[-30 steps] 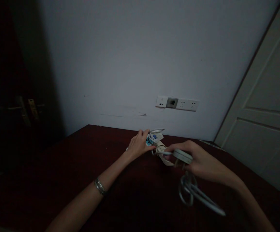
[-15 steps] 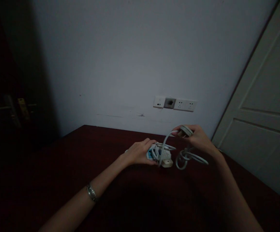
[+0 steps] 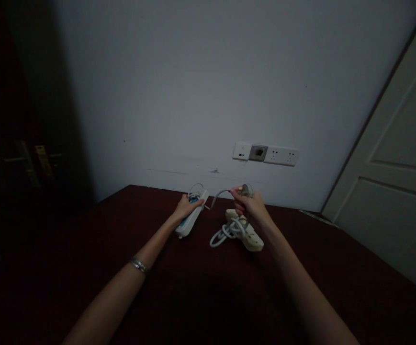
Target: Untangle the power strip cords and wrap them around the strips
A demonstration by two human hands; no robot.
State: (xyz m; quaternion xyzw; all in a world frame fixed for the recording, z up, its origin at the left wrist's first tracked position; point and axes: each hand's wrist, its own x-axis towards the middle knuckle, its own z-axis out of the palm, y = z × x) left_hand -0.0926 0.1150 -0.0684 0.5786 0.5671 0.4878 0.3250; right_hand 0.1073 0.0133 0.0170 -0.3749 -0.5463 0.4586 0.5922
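Note:
My left hand (image 3: 185, 207) is closed round a white power strip (image 3: 190, 221) with blue markings, tilted with its near end on the dark red table (image 3: 85, 268). My right hand (image 3: 248, 205) grips a grey plug (image 3: 247, 190) above the table. A pale cable (image 3: 218, 194) arcs from the plug to the white strip. Loops of coiled cable (image 3: 225, 232) hang below my right hand. They rest against a second, cream power strip (image 3: 251, 237) lying on the table.
A row of wall sockets (image 3: 265, 154) sits on the white wall just above the table's far edge. A white panelled door (image 3: 398, 191) stands at the right. A dark door with a metal handle (image 3: 39, 160) is at the left.
My hands have moved apart. The left has lifted the white strip away to the left. The right has carried the plug and cable loops over the cream strip, now on the table.

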